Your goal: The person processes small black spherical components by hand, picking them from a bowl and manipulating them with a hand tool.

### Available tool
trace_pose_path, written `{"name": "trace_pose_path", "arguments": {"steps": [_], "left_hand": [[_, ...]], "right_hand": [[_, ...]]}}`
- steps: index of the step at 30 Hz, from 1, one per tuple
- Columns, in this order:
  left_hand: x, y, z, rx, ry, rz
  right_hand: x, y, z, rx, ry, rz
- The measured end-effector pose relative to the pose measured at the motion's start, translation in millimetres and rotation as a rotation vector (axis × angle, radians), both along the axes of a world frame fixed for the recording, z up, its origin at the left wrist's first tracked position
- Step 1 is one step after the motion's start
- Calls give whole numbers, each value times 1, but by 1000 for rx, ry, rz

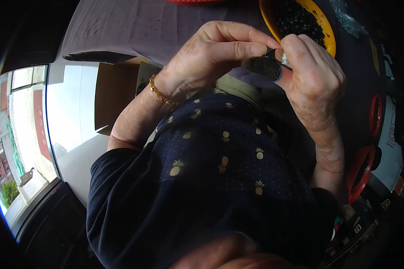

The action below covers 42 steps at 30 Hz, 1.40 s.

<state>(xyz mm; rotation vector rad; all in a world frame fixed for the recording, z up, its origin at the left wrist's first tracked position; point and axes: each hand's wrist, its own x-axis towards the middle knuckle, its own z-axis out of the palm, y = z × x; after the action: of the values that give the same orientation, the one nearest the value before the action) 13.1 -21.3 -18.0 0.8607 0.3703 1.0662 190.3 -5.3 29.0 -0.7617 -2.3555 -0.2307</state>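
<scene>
My left hand (pixel 211 51) is raised over my lap, its thumb and index finger pinched together beside my right hand (pixel 316 74). The right hand's fingers are curled, with its thumb pointing left. A dark, rounded piece with a blue edge (pixel 262 67) sits at the end of that thumb; it looks like a cover worn over it. Between the fingertips of both hands a small shiny bit and a whitish bit (pixel 284 59) show, too small and covered to name. Just beyond the right hand stands a yellow bowl (pixel 330 39) of small, round black pieces.
A purple-grey cloth (pixel 121 31) covers the table. The rim of a red container (pixel 195 1) shows at the far edge. Red-rimmed round items (pixel 361 175) stand at the right. An open cardboard box (pixel 114 94) is at my left, near a window (pixel 24 134).
</scene>
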Motion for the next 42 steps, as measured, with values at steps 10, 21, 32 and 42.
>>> {"name": "trace_pose_path", "arguments": {"steps": [10, 21, 32, 42], "left_hand": [[0, 4, -2, 101, 32, 7], [6, 2, 2, 168, 44, 128], [7, 2, 0, 260, 102, 209], [11, 0, -3, 279, 85, 273]], "right_hand": [[11, -4, -3, -109, 67, 41], [8, -11, 4, -67, -4, -75], [2, -8, 5, -51, -10, -110], [1, -3, -2, 17, -8, -124]]}}
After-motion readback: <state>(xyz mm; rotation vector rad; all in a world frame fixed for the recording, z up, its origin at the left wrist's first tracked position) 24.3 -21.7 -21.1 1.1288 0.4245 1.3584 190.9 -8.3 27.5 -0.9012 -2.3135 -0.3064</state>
